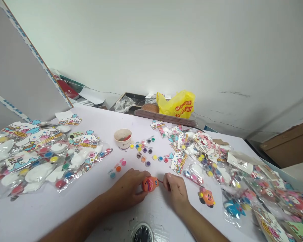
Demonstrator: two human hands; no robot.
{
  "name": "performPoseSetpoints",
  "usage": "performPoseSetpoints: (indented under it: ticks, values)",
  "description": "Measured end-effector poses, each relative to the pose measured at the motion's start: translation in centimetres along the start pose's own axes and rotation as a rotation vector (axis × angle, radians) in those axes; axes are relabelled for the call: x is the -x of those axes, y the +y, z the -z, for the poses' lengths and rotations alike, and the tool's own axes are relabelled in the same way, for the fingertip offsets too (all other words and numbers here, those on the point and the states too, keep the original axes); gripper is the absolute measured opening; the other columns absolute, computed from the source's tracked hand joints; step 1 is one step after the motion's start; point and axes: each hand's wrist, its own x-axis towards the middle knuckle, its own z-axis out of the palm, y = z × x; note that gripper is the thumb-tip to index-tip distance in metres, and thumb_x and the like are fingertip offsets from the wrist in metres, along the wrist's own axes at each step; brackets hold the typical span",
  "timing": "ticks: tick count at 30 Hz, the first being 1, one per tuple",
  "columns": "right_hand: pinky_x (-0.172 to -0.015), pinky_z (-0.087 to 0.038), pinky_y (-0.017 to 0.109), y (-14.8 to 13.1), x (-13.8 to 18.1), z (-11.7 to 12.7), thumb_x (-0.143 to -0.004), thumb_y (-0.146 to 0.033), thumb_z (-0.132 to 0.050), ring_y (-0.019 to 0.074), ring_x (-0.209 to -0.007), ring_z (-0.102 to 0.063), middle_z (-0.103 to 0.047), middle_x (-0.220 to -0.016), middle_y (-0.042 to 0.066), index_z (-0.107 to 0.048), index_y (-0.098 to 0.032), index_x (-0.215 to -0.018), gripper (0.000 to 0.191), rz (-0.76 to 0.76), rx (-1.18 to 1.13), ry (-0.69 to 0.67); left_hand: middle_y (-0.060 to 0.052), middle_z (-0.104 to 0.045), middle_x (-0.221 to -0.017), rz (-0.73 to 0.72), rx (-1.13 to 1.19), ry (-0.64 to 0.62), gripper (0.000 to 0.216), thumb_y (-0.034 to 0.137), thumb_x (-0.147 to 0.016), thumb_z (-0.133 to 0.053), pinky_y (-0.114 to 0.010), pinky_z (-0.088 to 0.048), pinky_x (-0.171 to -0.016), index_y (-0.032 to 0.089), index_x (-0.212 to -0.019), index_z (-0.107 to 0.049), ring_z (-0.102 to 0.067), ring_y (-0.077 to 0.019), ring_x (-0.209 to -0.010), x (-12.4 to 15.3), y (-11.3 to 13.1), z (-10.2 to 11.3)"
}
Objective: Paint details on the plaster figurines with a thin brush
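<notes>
The small orange figurine (150, 184) sits above the near part of the white tabletop (27, 218), roughly midway between its left and right edges, with the 2 hands on either side of it. The left hand (128, 191) pinches its left end between thumb and fingers. The right hand (176, 190) is curled, thumb and fingers pressed together on a thin brush (160, 181).

From the right hand, the figurine lies directly to the left, across a narrow gap that the brush spans. The figurine's long axis runs roughly left to right, its right end facing the brush; whether the tip touches it, I cannot tell. The left hand is the nearer of the 2, being in contact.

Towards the far edge from the left hand stand 3 paint pots (118, 168) in a strip, with a paper cup (123, 144) beyond. A second painted figurine (206, 197) lies right of the right hand, towards the tabletop's near right corner.
</notes>
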Motion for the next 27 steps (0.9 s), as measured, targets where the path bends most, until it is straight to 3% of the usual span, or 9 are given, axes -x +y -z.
performPoseSetpoints:
  ticks: [3, 7, 11, 16, 21, 27]
  values:
    - [-0.051, -0.024, 0.030, 0.10, 0.04, 0.02, -0.101, -0.048, -0.028, 0.0137, -0.051, -0.034, -0.036, -0.054, -0.002, -0.036, -0.021, -0.056, 0.053, 0.050, -0.018, 0.031, -0.001, -0.063, -0.094, 0.004, -0.006, -0.004, 0.020, 0.022, -0.085, -0.056, -0.031, -0.037, -0.077, 0.023, -0.104, -0.053, -0.055, -0.0207, -0.083, 0.04, -0.04, 0.00]
    - [-0.051, -0.026, 0.029, 0.25, -0.03, -0.01, -0.101, -0.047, -0.029, 0.0136, -0.052, -0.036, -0.039, -0.055, -0.001, -0.038, -0.021, -0.057, 0.052, 0.060, -0.014, -0.039, -0.001, -0.062, -0.093, 0.009, -0.022, -0.003, 0.020, 0.023, -0.084, -0.056, -0.031, -0.037, -0.075, 0.023, -0.104, -0.052, -0.054, -0.0209, -0.082, 0.08, -0.16, -0.06]
    - [-0.050, -0.025, 0.029, 0.30, -0.04, 0.00, -0.102, -0.045, -0.028, 0.0133, -0.051, -0.034, -0.036, -0.053, -0.002, -0.037, -0.021, -0.056, 0.053, 0.045, -0.006, 0.040, -0.001, -0.063, -0.092, 0.011, -0.029, 0.000, 0.020, 0.023, -0.084, -0.056, -0.030, -0.037, -0.074, 0.023, -0.104, -0.052, -0.054, -0.0209, -0.081, -0.01, -0.26, -0.15]
    - [-0.052, -0.027, 0.029, 0.10, -0.03, 0.04, -0.101, -0.047, -0.029, 0.0135, -0.053, -0.038, -0.040, -0.056, -0.001, -0.038, -0.020, -0.058, 0.052, 0.082, 0.031, -0.044, -0.001, -0.063, -0.093, 0.003, -0.023, 0.007, 0.022, 0.022, -0.084, -0.056, -0.031, -0.037, -0.075, 0.023, -0.105, -0.052, -0.054, -0.0205, -0.081, -0.06, -0.31, -0.26]
    - [-0.050, -0.026, 0.028, 0.01, -0.02, 0.08, -0.102, -0.044, -0.027, 0.0128, -0.051, -0.035, -0.036, -0.054, -0.002, -0.036, -0.020, -0.057, 0.051, 0.093, 0.032, 0.015, -0.001, -0.063, -0.093, 0.000, -0.035, 0.003, 0.024, 0.022, -0.083, -0.056, -0.031, -0.037, -0.076, 0.023, -0.107, -0.052, -0.055, -0.0206, -0.081, 0.00, -0.25, -0.15]
    - [-0.050, -0.026, 0.028, -0.01, 0.05, 0.02, -0.103, -0.040, -0.029, 0.0125, -0.050, -0.035, -0.037, -0.053, -0.002, -0.035, -0.020, -0.056, 0.051, 0.110, 0.031, -0.050, -0.001, -0.063, -0.093, 0.002, -0.018, -0.004, 0.023, 0.023, -0.084, -0.055, -0.031, -0.037, -0.075, 0.023, -0.106, -0.052, -0.054, -0.0205, -0.081, 0.05, -0.21, -0.08]
